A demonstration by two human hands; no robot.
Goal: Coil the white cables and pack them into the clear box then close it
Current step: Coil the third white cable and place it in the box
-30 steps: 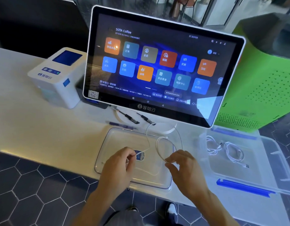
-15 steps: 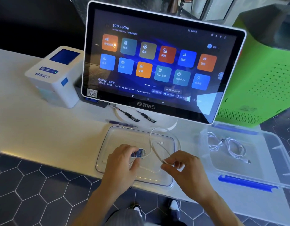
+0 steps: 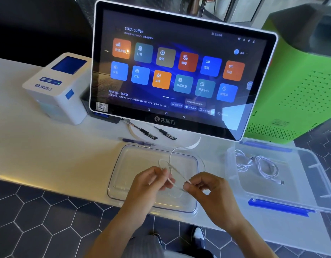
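Two readable marks on the touchscreen [image 3: 179, 71]: "SOTA Coffee" and 客如云.

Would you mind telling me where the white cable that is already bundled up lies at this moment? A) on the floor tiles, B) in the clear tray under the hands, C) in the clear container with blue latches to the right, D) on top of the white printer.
C: the bundled cable lies inside the clear container with blue latches on the right, while both hands work another cable over the clear tray.
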